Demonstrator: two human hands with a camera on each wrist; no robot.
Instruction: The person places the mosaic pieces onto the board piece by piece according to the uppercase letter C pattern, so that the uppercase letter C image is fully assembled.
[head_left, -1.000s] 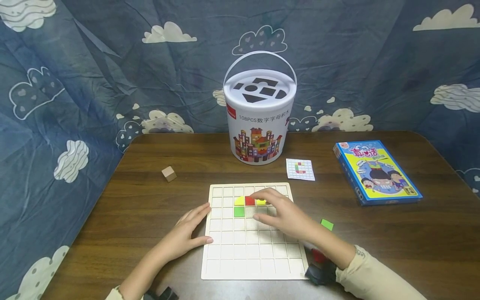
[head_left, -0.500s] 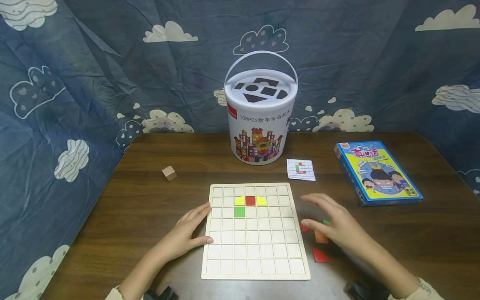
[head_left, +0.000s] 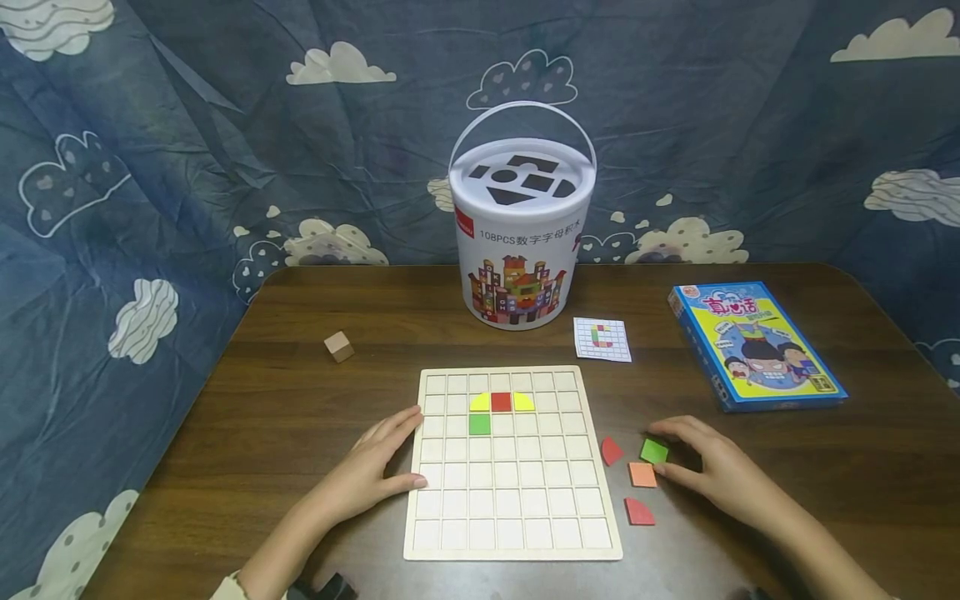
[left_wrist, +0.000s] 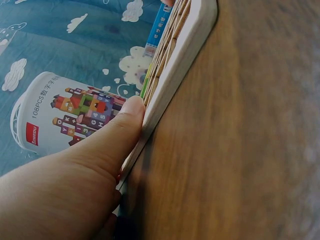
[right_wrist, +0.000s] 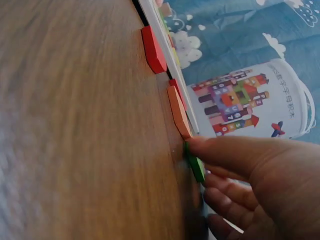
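Green tile (head_left: pixel 654 451), right of the gridded board (head_left: pixel 525 504), and the right hand (head_left: pixel 723 471) brackets it with narrow fingers, pinching or not I can't tell, orange tile (head_left: pixel 642 475) crowding alongside! The left hand (head_left: pixel 367 462) spreads wide at the board's edge; across the wood-grain desk (head_left: pixel 262 433), a box (head_left: pixel 757 346) reading "真心话", a bucket (head_left: pixel 513 237) lettered "108PCS数字字母积木", then blue cloud-print cloth (head_left: pixel 225 175).
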